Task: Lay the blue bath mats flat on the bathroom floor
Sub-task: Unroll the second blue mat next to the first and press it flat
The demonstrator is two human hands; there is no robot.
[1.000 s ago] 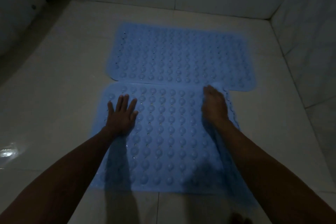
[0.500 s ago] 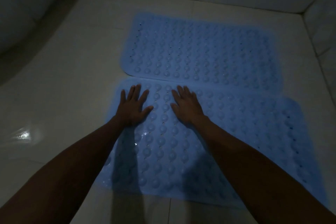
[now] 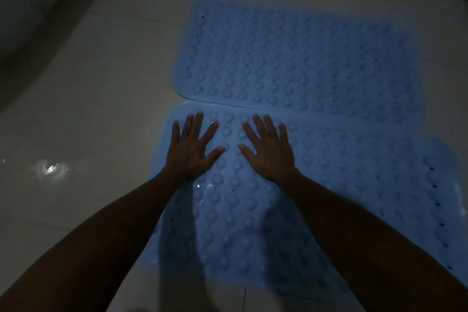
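1. So, both hands are down on the near mat point(image 3: 329, 185), fingers straight and spread, palms pressing, not gripping anything; left hand point(image 3: 192, 149) sits by the mat's left end, right hand point(image 3: 271, 149) just beside it, thumbs nearly meeting but apart.
2. Where the mats are: far mat point(image 3: 304, 58) lies on the tiled floor point(image 3: 114, 83) toward the back wall; the near one lies right in front of it, long edges touching or maybe overlapping a hair, and it's shifted to the right so the ends don't line up.
3. My read is this is the smoothing-down bit, pretty much the end of the job; both mats look flat from here.
4. What could go wrong: there's a shiny patch on the floor at left point(image 3: 50, 168) that looks like water; if the floor's wet under the mat, the suction cups may not bite and the whole thing could skate when pushed; pressing only at the left end could also leave the right end unstuck.
5. If the seam really does overlap, that edge will sit proud and be a trip point.
6. Hard to tell stuff: it's really dim; the near mat's right end runs off frame, its front edge is buried under arms and shadow, and I can't make out whether the far right corners are curled; the pale curved thing point(image 3: 38, 7) top left is too dark to name.
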